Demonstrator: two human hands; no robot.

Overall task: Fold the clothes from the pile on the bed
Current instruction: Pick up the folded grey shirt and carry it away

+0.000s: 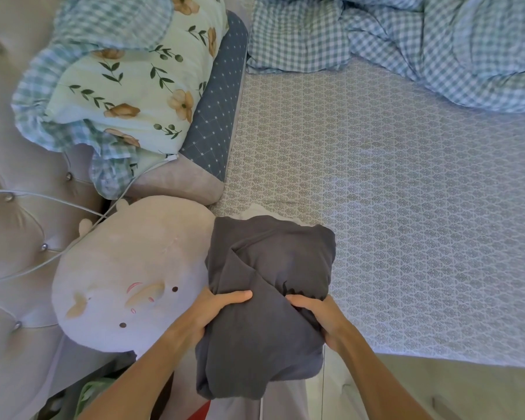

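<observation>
hands (273, 316) gripping grey garment (270, 283) — bed (406, 207)

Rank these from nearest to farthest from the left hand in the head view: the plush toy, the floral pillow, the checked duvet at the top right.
From the left hand, which grips the grey garment:
1. Plush toy: right beside the hand, on its left.
2. Floral pillow: up the bed, at the upper left.
3. Checked duvet: far corner, at the upper right.
</observation>
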